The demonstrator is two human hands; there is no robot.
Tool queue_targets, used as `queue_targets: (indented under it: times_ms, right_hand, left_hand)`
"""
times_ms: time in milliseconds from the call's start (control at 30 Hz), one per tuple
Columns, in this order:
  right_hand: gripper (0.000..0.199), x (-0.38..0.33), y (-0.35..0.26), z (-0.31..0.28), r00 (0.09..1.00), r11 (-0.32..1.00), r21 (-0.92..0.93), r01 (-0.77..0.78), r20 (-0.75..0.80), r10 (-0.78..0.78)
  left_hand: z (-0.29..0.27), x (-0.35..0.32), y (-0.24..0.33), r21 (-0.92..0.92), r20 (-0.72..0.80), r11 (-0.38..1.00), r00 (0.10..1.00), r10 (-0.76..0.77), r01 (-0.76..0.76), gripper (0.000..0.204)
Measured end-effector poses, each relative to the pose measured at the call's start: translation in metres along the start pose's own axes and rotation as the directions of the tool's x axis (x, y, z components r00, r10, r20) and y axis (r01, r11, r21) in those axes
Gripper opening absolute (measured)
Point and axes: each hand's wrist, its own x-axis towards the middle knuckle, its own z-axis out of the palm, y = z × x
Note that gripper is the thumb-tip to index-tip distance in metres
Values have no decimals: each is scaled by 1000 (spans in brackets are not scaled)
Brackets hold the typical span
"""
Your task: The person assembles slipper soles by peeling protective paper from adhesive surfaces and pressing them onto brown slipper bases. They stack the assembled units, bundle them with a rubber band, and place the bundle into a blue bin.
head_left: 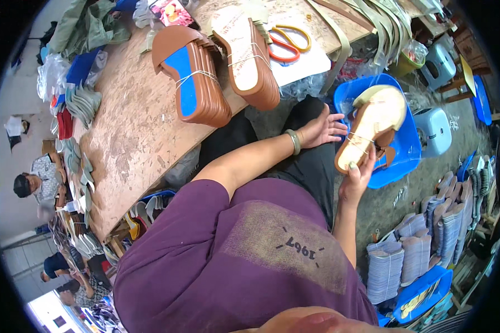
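Note:
My right hand (356,178) grips the heel end of a bundle of beige shoe soles (366,129), tied round with string, with brown strap pieces beside it. The bundle is over a blue plastic basin (398,173). My left hand (320,131), below a bangle, is open with its fingers stretched toward the bundle; whether the fingertips touch it I cannot tell. On the table stand two string-tied stacks of brown soles: one stack (188,83) has a blue top piece, the other stack (244,66) a pale one.
Red- and yellow-handled scissors (286,45) lie on the wooden table (133,127) to my left. Strips of material (372,22) hang off its far end. Light-blue stools (432,132) and tied stacks of grey soles (384,266) stand on the right. Other people (44,180) are at far left.

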Motion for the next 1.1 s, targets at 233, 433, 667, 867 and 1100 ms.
queue_targets:
  times_ms: [233,433,667,867,1100]
  right_hand:
    - [83,73,-73,94,918,997,72,25,394,-52]
    - [54,128,-41,175,871,976,93,-198,474,132]
    - [49,122,-9,173,875,988,-108,110,481,-45]
    - [40,93,-3,155,867,907,-141,396,383,-319]
    - [28,81,18,47,993,999,1,47,106,-47]
  left_hand:
    - [2,2,-9,171,39,980,995,97,-102,75]
    - [6,-5,4,73,1,996,999,43,-43,53]
    - [-14,9,-2,112,44,993,999,18,-23,76]
    - [-19,9,-14,213,-54,975,996,74,-60,63]
    - [-5,-9,-3,944,281,88,912,299,-319,29]
